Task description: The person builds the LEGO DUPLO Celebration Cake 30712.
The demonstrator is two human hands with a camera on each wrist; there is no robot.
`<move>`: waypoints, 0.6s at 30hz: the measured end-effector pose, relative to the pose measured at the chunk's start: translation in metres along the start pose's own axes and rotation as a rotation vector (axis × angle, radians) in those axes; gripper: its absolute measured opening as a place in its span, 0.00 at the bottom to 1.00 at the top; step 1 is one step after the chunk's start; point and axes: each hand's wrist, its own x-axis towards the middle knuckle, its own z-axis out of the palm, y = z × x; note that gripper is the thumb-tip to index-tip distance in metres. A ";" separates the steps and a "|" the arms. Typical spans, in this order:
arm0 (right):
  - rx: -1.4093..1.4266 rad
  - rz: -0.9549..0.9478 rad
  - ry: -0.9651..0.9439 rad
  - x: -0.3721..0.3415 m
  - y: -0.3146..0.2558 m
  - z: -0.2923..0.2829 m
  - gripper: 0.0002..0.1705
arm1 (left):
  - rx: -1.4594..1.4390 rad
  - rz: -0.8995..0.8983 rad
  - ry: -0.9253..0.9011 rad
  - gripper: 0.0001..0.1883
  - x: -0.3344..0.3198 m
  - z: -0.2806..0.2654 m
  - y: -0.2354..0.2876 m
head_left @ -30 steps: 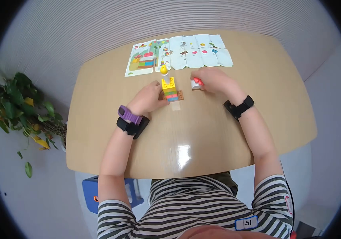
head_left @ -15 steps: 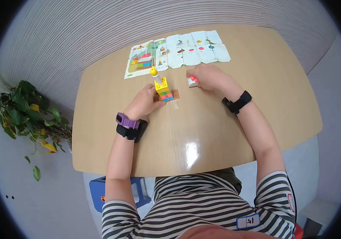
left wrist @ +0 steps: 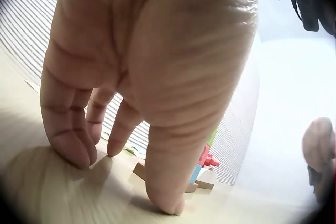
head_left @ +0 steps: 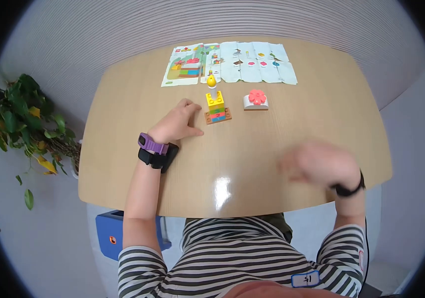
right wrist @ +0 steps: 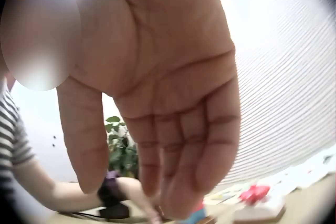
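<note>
A small tower of toy bricks (head_left: 216,105) stands upright on a brown studded plate (head_left: 226,115), with a candle piece (head_left: 212,84) with a yellow flame on top. My left hand (head_left: 177,122) is just left of it, fingertips on the table and thumb apart, holding nothing. To the tower's right sits a white curved brick (head_left: 248,103) on a brown base, bearing a pink flower piece (head_left: 257,97). My right hand (head_left: 319,161), blurred in the head view, is over the table's right front part. Its fingers (right wrist: 176,176) hang loosely with nothing in them in the right wrist view.
An unfolded instruction sheet (head_left: 259,74) lies at the back of the table (head_left: 242,154), near the ribbed wall. Left of the table hangs a leafy plant (head_left: 21,119). A blue stool (head_left: 110,233) stands below the front edge.
My right hand has let go of the flower-topped white brick and swept back toward the table's front right. My left hand has drawn slightly away from the tower, which stays standing.
</note>
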 end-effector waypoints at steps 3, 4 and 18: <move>0.258 -0.068 -0.362 -0.034 -0.020 0.057 0.15 | -0.021 -0.064 -0.039 0.35 0.000 -0.005 0.005; 0.343 -0.053 -0.410 -0.040 -0.025 0.074 0.11 | -0.019 -0.062 -0.034 0.35 -0.001 -0.007 0.007; 0.387 0.756 0.121 -0.101 -0.061 0.283 0.15 | 0.037 -0.171 -0.022 0.23 0.005 -0.005 0.010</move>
